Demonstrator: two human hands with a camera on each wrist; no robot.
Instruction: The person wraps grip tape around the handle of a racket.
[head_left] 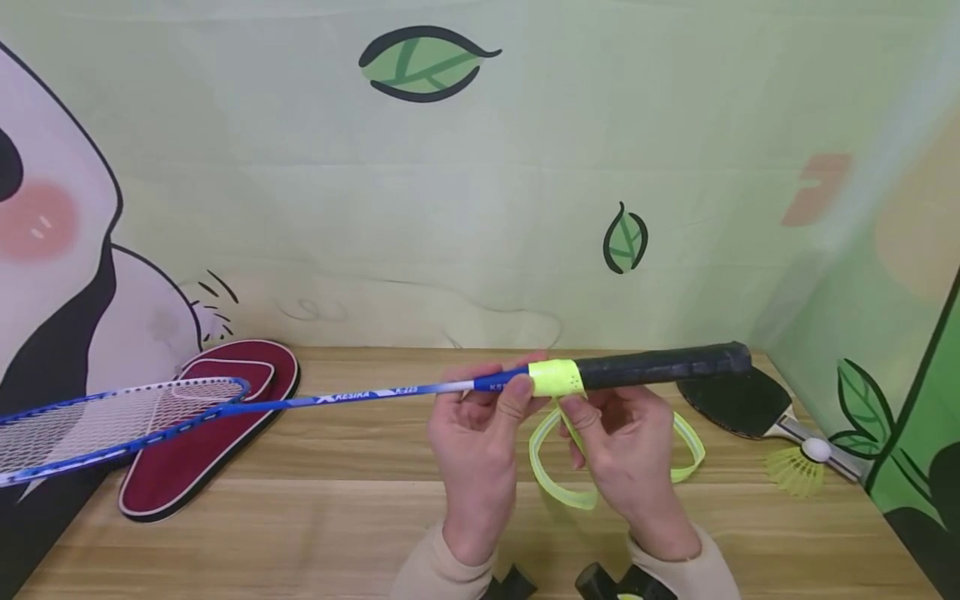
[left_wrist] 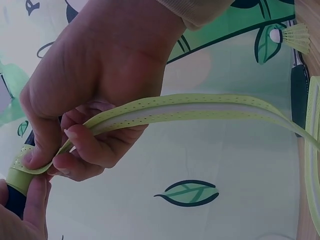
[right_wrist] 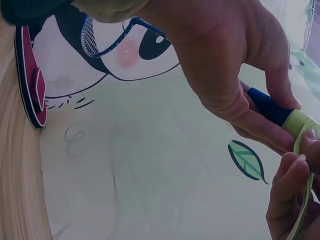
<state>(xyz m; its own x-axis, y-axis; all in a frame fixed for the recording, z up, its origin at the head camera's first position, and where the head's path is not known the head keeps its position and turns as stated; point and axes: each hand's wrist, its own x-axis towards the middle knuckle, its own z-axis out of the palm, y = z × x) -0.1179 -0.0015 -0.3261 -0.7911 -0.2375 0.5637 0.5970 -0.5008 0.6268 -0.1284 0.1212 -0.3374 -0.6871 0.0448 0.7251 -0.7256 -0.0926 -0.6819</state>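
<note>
A blue badminton racket (head_left: 360, 393) lies across the head view, its strung head to the left and its black handle (head_left: 660, 365) to the right. Yellow perforated grip tape (head_left: 555, 377) is wrapped round the handle's upper end, beside the blue cone. My left hand (head_left: 480, 450) holds the racket there, its thumb at the tape's edge. Just right of it, my right hand (head_left: 633, 450) pinches the tape below the handle. From those fingers the tape's loose length (left_wrist: 180, 107) runs off, a pale strip along its middle, and loops behind the right hand.
A dark red paddle case (head_left: 202, 442) lies on the wooden table (head_left: 337, 533) at left, partly behind the racket head. At right are a black table tennis paddle (head_left: 727, 400) and a yellow shuttlecock (head_left: 802, 467) by its handle. A printed cloth backdrop (head_left: 487, 208) stands behind.
</note>
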